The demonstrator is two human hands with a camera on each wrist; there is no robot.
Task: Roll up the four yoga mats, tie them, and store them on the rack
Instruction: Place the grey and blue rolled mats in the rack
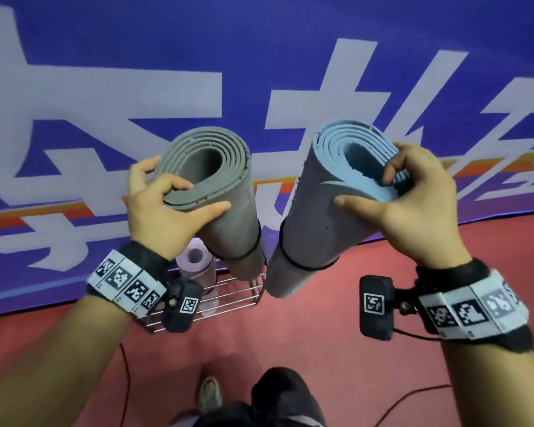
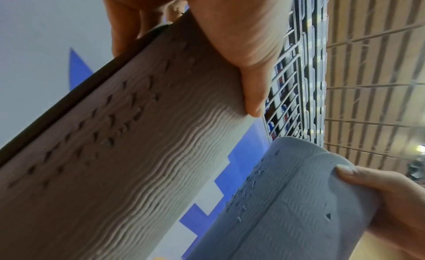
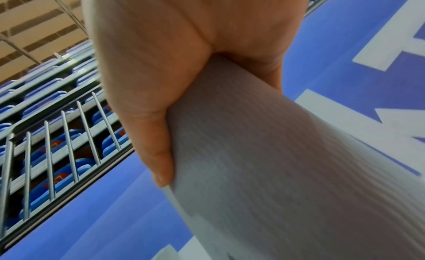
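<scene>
I hold two rolled mats upright, one in each hand. My left hand (image 1: 167,204) grips the top of the grey mat (image 1: 225,211), thumb on its outer side and a finger hooked over the rolled end; a black band circles it lower down. My right hand (image 1: 392,195) grips the top of the blue-grey mat (image 1: 315,223), fingers curled into its open end; a black band ties it too. Their lower ends hang at the wire rack (image 1: 241,298), where a rolled lilac mat (image 1: 195,263) stands. The left wrist view shows both mats (image 2: 128,154) (image 2: 287,209).
A blue banner (image 1: 259,72) with white letters stands right behind the rack. The floor (image 1: 321,340) is red, with a thin red cable (image 1: 127,380) across it. My shoe (image 1: 209,392) and dark trouser leg are below. Railings and stadium seats (image 3: 57,136) appear in the wrist views.
</scene>
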